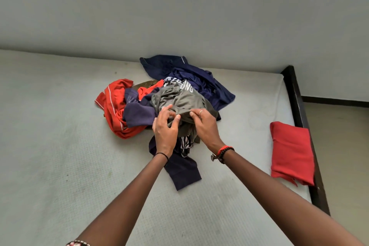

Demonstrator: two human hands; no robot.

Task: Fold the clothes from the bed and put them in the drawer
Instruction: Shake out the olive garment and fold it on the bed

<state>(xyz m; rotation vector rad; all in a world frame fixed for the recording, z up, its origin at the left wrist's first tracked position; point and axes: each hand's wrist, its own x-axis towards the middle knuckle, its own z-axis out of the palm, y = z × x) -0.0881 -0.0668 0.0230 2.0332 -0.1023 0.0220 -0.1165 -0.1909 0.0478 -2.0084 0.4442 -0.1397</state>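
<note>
A heap of unfolded clothes lies in the middle of the bare mattress [60,146]. On top is a grey garment [179,100] with white lettering. My left hand [165,128] and my right hand [205,126] both pinch its near edge, thumbs and fingers closed on the cloth. Around it lie an orange-red garment [113,110], a purple one [137,112] and navy ones [191,76]. A dark navy piece [183,171] trails toward me under my wrists. A folded red garment [291,152] rests apart at the mattress's right edge.
A dark wooden bed frame [297,102] runs along the right side, with tan floor beyond it. A pale wall [179,16] stands directly behind the bed. No drawer is in view.
</note>
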